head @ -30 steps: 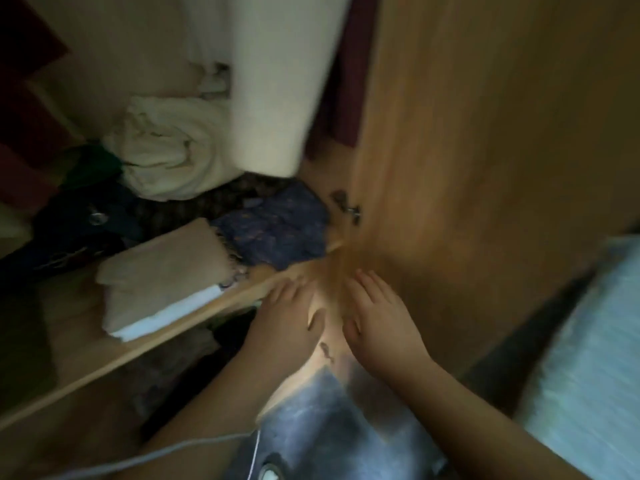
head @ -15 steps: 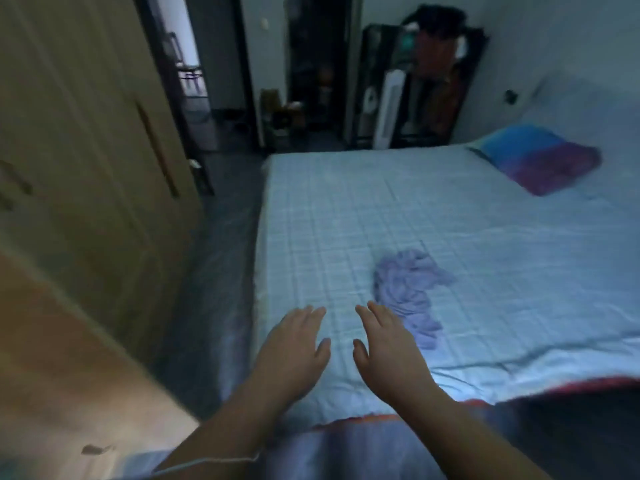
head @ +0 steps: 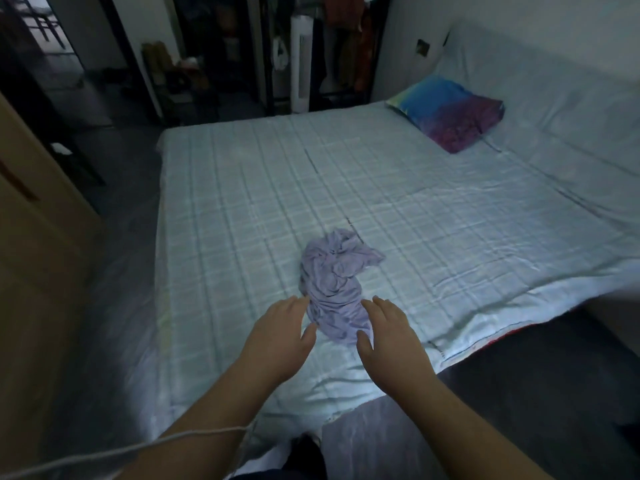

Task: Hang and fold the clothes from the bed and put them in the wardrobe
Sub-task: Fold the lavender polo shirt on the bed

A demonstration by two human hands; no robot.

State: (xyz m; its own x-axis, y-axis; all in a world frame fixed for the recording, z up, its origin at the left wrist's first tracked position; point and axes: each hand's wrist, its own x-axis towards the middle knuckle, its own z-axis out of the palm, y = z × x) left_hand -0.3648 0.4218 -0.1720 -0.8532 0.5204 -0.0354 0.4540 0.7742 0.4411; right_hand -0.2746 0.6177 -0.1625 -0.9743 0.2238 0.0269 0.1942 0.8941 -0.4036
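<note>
A dim bedroom, pale checked bed (head: 398,209) ahead of me; a crumpled lilac garment (head: 334,285) lies near its front edge; my left hand (head: 280,337) and right hand (head: 391,336) flank it, fingers spread and slack, gripping nothing; whether they touch the cloth I cannot tell.

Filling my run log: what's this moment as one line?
phase: reach | target: crumpled lilac garment on bed | left hand open | right hand open | flanking garment, no grasp yet

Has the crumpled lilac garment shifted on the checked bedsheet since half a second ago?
Cannot tell: the crumpled lilac garment keeps its shape on the checked bedsheet; the camera moved.
</note>
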